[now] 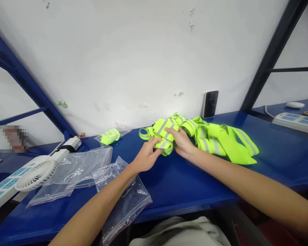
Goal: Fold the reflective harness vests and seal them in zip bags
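Both hands are closed on a folded fluorescent yellow reflective strap [159, 127] with silver stripes. My left hand [146, 155] pinches its lower loop between thumb and fingers. My right hand [181, 140] grips the upper folds from the right side, and part of the strap is hidden under its fingers. Right of my hands, a heap of similar reflective straps [218, 136] lies loose and tangled on the blue table [195, 184]. Near the wall at left, a clear bag [122, 129] holds a folded yellow reflective strap [110, 136].
Clear zip bags [84, 167] lie at left, and another zip bag [125, 201] hangs over the front edge beneath my left forearm. A white handheld fan [36, 172] rests by a power strip [2, 188]. A phone [210, 104] leans on the wall. Blue metal posts [33, 78] flank the table.
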